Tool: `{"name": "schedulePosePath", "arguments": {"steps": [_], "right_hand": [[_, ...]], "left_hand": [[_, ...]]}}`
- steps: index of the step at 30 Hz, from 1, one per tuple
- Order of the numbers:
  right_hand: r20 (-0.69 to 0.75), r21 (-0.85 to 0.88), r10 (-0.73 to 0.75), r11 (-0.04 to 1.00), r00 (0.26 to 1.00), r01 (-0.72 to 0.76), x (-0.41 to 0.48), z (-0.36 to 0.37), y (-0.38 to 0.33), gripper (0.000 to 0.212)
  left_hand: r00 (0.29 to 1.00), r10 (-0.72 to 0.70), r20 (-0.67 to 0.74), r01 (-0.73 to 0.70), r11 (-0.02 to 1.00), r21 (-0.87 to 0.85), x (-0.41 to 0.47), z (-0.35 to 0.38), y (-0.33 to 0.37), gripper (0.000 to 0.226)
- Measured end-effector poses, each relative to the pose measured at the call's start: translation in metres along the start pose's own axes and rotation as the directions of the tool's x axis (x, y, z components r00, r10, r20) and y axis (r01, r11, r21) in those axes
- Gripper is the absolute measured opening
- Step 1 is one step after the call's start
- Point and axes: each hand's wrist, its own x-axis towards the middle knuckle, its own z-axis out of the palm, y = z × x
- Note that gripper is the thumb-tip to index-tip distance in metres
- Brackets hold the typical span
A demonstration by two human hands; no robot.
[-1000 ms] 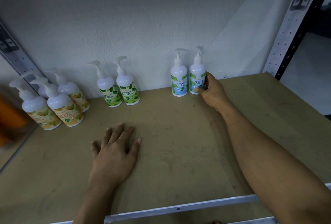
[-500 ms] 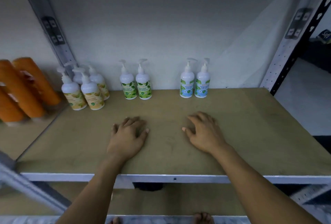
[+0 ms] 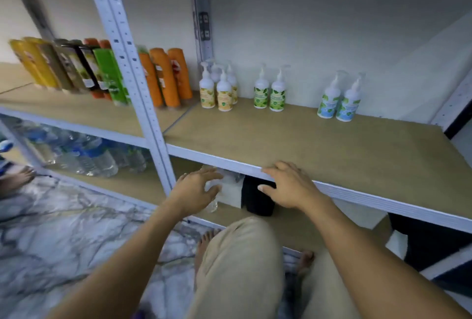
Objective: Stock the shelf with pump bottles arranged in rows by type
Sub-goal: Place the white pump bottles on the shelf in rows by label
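Observation:
White pump bottles stand at the back of the wooden shelf (image 3: 332,150) in groups by label: several yellow-label bottles (image 3: 219,90) on the left, two green-label bottles (image 3: 269,92) in the middle, two blue-label bottles (image 3: 339,100) on the right. My left hand (image 3: 196,189) hovers in front of the shelf's front edge with spread, relaxed fingers and holds nothing. My right hand (image 3: 288,186) is at the white front rail, fingers on top of the edge, thumb below, holding no bottle.
A white perforated upright (image 3: 138,89) divides the rack. Orange, green, brown and yellow tubes (image 3: 163,78) fill the left bay. Water bottles (image 3: 84,155) lie on the lower shelf. A white box (image 3: 231,192) and a black container (image 3: 258,198) sit below. Marble floor at left.
Both hands slid back off the shelf surface to its front edge. The view pulled back and swung left, so the left bay and lower shelf now show.

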Motion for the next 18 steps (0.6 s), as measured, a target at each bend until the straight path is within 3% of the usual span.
{"name": "schedulePosePath", "arguments": {"steps": [7, 12, 18], "right_hand": [[0.179, 0.109, -0.336, 0.941, 0.925, 0.321, -0.017, 0.044, -0.150, 0.059], [0.354, 0.144, -0.469, 0.882, 0.809, 0.448, -0.028, 0.121, -0.254, 0.064], [0.606, 0.163, -0.504, 0.836, 0.616, 0.524, -0.056, 0.217, -0.341, 0.057]], "left_hand": [[0.948, -0.319, 0.005, 0.316, 0.936, -0.154, -0.191, 0.004, -0.109, 0.028], [0.813, -0.583, 0.007, 0.575, 0.799, -0.178, -0.317, 0.025, -0.180, 0.032], [0.663, -0.746, 0.061, 0.738, 0.638, -0.219, -0.437, 0.075, -0.224, 0.033]]}}
